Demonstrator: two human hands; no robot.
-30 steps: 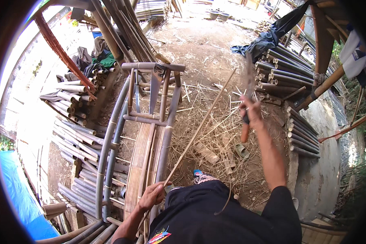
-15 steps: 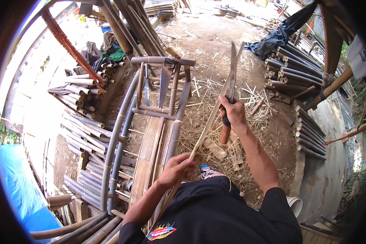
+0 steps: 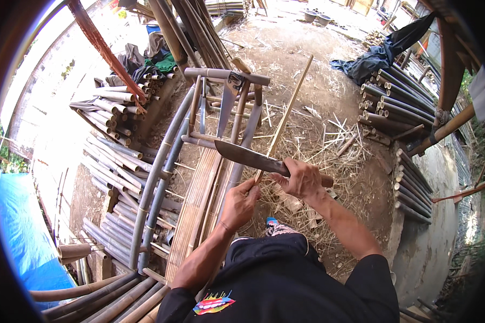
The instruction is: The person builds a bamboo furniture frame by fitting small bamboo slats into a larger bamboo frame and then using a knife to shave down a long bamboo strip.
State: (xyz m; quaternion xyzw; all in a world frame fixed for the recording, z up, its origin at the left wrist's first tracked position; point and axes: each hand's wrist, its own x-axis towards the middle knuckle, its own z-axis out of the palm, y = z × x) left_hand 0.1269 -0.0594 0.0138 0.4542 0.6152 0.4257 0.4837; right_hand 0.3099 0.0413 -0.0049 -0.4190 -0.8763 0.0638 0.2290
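My left hand [image 3: 241,204] is closed around the near part of a long, thin bamboo strip [image 3: 288,110], which slants up and away to the right over the ground. A machete [image 3: 248,156] with a dark, broad blade and a wooden handle is gripped in my right hand [image 3: 300,180]. The blade points left and lies crosswise over the strip, just beyond my left fingers. Whether its edge bites into the strip cannot be made out. Close on the left stands a bamboo bench [image 3: 195,207] with a slatted seat.
A handsaw [image 3: 230,102] hangs on the bench's far end frame. Stacked bamboo poles lie at left [image 3: 110,167] and right [image 3: 399,105]. Shavings [image 3: 328,161] litter the dirt floor ahead. A blue tarp [image 3: 24,231] is at the far left.
The machete has swung from upright beside the strip to lying across it, pointing left. My right hand has come nearer to my left, which has moved slightly forward. The view has shifted slightly.
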